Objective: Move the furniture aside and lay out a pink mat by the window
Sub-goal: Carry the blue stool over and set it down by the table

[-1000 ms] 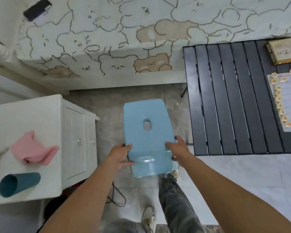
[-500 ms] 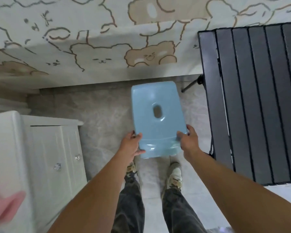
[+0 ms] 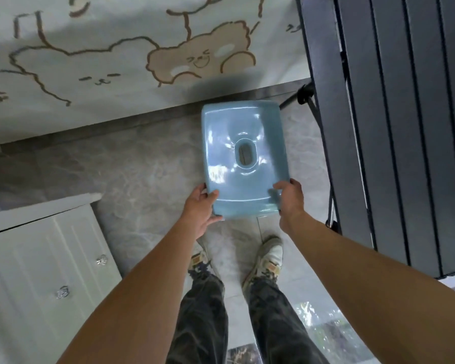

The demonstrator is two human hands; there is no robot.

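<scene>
A light blue plastic stool (image 3: 243, 153) with an oval hole in its seat is in the middle of the head view, close to the bed's edge. My left hand (image 3: 200, 208) grips its near left corner and my right hand (image 3: 289, 200) grips its near right corner. Its legs are hidden under the seat, so I cannot tell whether it rests on the floor. No pink mat is in view.
A bed with a bear-print cover (image 3: 142, 53) runs across the top. A black slatted folding table (image 3: 394, 127) stands at the right, a white cabinet (image 3: 42, 271) at the lower left. My feet stand on grey tile floor (image 3: 132, 185) just behind the stool.
I have stepped forward with the stool, carrying it toward the bed between the cabinet and the black table. The cabinet top with the pink cloth and teal roll has left the view.
</scene>
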